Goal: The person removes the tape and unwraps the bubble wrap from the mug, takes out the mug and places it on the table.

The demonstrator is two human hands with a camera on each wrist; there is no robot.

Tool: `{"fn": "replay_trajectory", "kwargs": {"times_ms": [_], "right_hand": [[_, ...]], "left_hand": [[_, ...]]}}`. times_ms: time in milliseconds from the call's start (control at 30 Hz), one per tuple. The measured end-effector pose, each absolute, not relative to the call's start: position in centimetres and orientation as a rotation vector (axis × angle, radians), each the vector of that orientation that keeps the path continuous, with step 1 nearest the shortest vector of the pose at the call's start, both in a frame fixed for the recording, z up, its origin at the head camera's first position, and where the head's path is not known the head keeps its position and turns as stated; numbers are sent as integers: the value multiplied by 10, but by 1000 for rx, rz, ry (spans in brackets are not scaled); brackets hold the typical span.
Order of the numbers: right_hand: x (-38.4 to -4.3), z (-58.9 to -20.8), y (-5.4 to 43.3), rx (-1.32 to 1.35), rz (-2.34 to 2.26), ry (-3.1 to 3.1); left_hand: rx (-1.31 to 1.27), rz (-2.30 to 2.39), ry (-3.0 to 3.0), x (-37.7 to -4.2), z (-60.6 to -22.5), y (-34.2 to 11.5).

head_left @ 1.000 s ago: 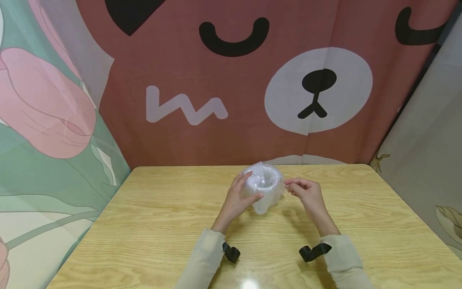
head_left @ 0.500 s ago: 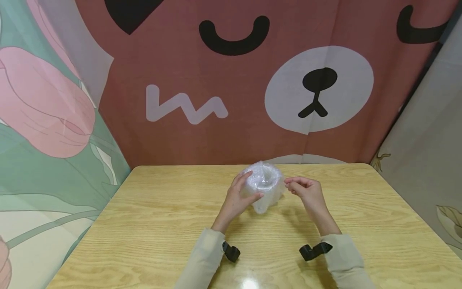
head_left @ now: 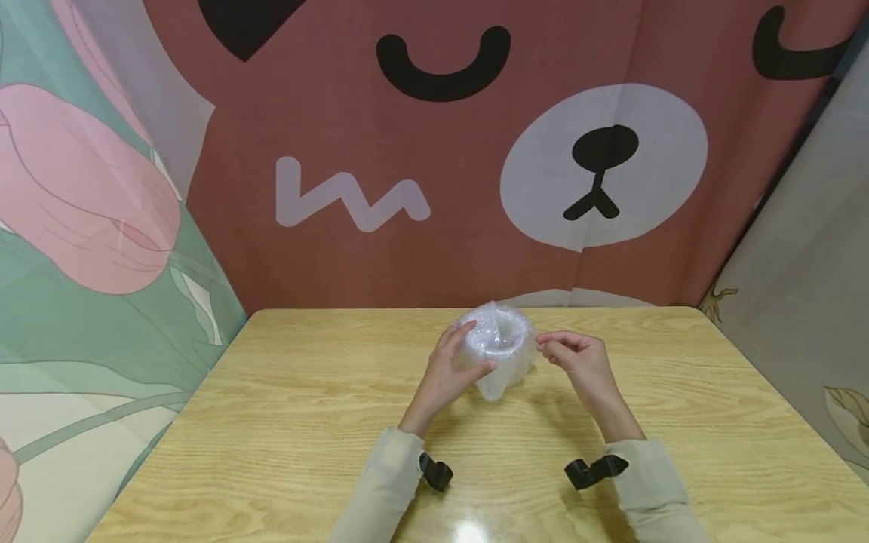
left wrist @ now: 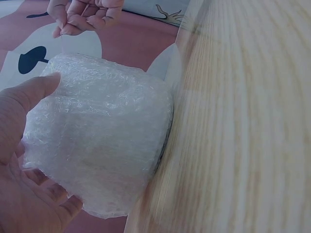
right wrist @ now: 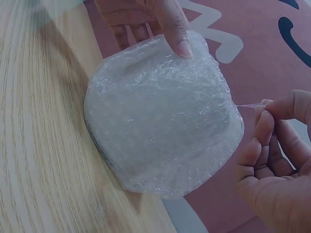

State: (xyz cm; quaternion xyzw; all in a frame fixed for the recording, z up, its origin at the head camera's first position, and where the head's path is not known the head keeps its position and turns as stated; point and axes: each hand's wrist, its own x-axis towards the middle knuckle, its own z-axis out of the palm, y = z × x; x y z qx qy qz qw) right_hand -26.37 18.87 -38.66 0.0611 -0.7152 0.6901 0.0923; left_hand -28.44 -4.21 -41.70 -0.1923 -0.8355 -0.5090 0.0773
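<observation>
Bubble-wrapped bundle (head_left: 502,353), one piece, between left grip (head_left: 444,379) and right grip (head_left: 584,366).
Head view: bundle standing on the desk (head_left: 305,415), inside the curve of the left grip, thumb on its near side, fingers on its left; right grip just beyond its right side, fingertips together. Left wrist view: left grip holding the bundle, thumb on the wrap, fingers round the opposite side; right grip past the bundle's far edge. Right wrist view: right grip narrow, pinching a thin clear strip (right wrist: 249,105) that runs from the bundle's edge; left grip across the bundle from it.
</observation>
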Motion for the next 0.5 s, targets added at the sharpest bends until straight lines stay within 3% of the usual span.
{"fn": "replay_trajectory", "kwargs": {"times_ms": [500], "right_hand": [[-262,-382,190,189,2250,-1941]], "left_hand": [[-576,-1528,-2506,-286,-417,-41]]}}
